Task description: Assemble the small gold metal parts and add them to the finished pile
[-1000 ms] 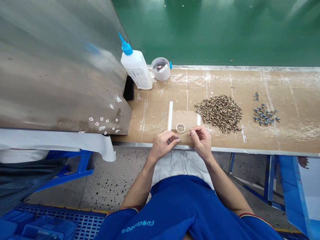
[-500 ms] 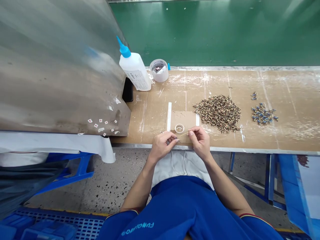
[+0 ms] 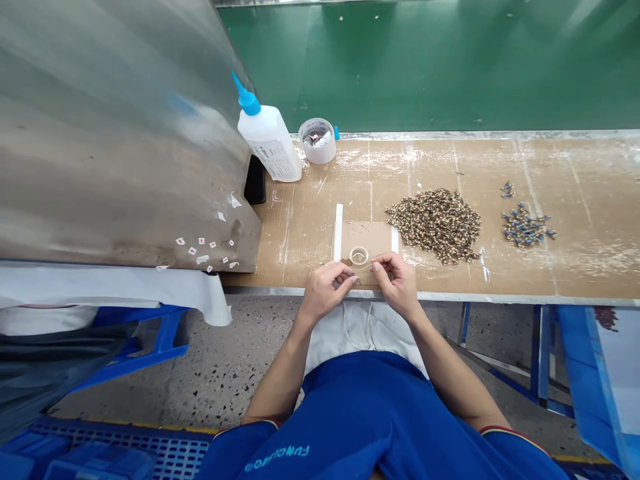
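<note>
Two bare hands work just above the front edge of the bench (image 3: 450, 297), the left hand (image 3: 327, 290) and right hand (image 3: 397, 283) almost touching. The right fingers (image 3: 383, 261) pinch a thin stick (image 3: 367, 267), its tip pointing toward the left fingers (image 3: 347, 280), which curl inward; whether they hold anything is too small to tell. Just above the hands, a small clear ring (image 3: 359, 255) lies on a cardboard pad (image 3: 373, 239). A heap of speckled brown parts (image 3: 433, 225) sits just right of the pad, with a gap before the blue parts (image 3: 523, 227). Toward the back edge, left of the hands, stand a glue bottle (image 3: 267, 143) and a roll of tape (image 3: 317, 141), beside a metal panel (image 3: 115, 133).
</note>
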The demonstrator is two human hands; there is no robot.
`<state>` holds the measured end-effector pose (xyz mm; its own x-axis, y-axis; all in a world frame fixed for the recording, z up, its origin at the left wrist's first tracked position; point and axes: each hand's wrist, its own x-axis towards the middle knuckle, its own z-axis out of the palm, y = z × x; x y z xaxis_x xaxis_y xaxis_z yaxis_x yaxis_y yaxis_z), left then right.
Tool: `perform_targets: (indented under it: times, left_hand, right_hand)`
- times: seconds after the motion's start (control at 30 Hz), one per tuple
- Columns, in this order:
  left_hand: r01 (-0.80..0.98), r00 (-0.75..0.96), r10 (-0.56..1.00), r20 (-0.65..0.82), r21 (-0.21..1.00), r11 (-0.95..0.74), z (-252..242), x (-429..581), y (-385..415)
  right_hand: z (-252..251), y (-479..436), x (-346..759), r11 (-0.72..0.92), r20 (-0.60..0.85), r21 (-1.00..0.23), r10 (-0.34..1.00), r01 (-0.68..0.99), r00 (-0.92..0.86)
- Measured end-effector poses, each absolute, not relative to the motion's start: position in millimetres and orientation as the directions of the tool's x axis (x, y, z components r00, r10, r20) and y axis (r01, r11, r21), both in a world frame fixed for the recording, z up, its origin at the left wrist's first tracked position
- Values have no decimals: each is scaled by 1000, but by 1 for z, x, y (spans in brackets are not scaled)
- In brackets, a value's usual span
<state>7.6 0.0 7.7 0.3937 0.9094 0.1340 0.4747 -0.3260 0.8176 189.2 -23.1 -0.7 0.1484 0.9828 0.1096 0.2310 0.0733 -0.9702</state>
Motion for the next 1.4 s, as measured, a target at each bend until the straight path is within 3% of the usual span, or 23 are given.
perform_targets:
  times: [0.47, 1.4]
  left_hand:
    - [482, 395, 906, 152, 805, -345, 7, 8, 0]
    - [483, 389, 907, 160, 803, -349, 6, 9, -1]
  right_hand:
    - [1, -23, 190, 116, 161, -939, 980, 323, 115]
    - [0, -23, 190, 96, 132, -940, 987, 327, 89]
